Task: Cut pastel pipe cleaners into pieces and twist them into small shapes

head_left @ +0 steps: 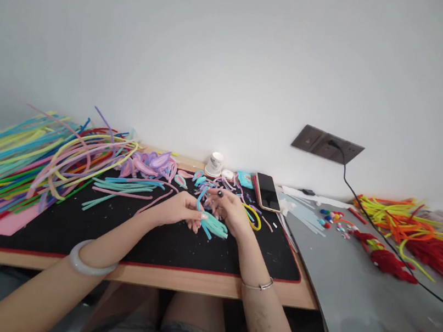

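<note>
My left hand [181, 210] is closed in a pinch on a bundle of looped mint-green pipe cleaners [215, 227], just above the black mat [176, 248]. A blue pipe cleaner [201, 199] runs up from that bundle and bends over at its top. The curled fingers of my right hand [231, 212] meet this bent upper part, thumb and forefinger together. Left of my hands, cut blue, mint and pink pipe cleaners [131, 186] lie in a loose row. Small finished-looking loops in pink and blue [198, 177] sit behind the hands.
A large heap of coloured pipe cleaners [39, 161] covers the left side. At the back stand a white cup [215, 163] and a phone [268, 192]. To the right are pom-poms [328, 218], red and yellow pipe cleaners [407, 227] and a black cable [378, 231] from the wall socket.
</note>
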### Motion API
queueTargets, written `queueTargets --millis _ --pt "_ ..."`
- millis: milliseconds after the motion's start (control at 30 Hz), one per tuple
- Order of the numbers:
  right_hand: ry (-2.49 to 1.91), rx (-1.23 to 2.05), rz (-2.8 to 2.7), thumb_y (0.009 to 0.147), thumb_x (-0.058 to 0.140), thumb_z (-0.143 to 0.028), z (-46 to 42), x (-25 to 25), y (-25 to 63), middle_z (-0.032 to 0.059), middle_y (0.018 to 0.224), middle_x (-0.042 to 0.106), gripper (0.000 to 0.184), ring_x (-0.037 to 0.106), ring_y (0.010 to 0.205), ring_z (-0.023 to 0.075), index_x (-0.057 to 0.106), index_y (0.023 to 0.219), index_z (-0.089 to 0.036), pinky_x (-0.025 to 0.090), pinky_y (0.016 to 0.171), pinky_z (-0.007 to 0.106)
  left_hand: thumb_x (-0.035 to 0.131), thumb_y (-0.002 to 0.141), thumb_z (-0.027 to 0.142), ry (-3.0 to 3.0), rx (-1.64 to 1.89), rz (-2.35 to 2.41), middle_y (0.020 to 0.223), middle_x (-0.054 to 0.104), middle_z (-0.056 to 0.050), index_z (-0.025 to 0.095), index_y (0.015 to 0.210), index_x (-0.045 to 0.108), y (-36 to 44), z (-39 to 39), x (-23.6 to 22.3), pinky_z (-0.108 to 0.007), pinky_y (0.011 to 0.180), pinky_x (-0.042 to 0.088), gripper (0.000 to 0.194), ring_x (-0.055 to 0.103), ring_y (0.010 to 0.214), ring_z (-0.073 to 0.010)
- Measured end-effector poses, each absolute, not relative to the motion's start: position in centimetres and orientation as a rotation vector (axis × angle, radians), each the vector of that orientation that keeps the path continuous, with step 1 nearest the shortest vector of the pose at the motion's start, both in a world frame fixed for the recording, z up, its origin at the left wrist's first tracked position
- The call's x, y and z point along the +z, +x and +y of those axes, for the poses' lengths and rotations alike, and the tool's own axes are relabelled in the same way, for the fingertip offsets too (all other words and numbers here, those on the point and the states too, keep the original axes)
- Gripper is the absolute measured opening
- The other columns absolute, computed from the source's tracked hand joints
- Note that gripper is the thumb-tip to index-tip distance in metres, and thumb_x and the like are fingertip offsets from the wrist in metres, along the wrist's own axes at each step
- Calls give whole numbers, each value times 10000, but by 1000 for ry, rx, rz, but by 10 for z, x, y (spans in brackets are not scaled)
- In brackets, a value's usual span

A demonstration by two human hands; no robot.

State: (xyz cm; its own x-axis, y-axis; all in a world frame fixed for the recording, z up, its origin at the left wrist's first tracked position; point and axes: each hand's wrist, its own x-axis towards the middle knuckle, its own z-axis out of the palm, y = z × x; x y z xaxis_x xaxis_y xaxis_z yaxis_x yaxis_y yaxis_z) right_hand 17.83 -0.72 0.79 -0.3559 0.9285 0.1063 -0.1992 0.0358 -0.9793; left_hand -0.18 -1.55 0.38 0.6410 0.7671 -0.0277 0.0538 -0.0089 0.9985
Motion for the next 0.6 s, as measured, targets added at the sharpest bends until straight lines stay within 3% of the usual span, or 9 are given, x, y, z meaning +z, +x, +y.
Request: queueTargets --millis 167,600 --pt "-836 1435 -1544 687 615 -277 -13 2 170 -34 537 524 143 367 384 32 571 693 -141 271 363 157 602 712 353 1600 476 658 553 650 -58 99 609 630 0 -18 2 -214 521 483 275 614 509 -134" --pt "-954 1385 -1571 683 575 -237 -15 10 171 -42 569 557 122 380 387 41 507 758 -170 253 341 148 600 710 350 1675 432 720 540 640 -49 101 603 602 -3 -15 -4 -211 495 479 271 620 507 -143"
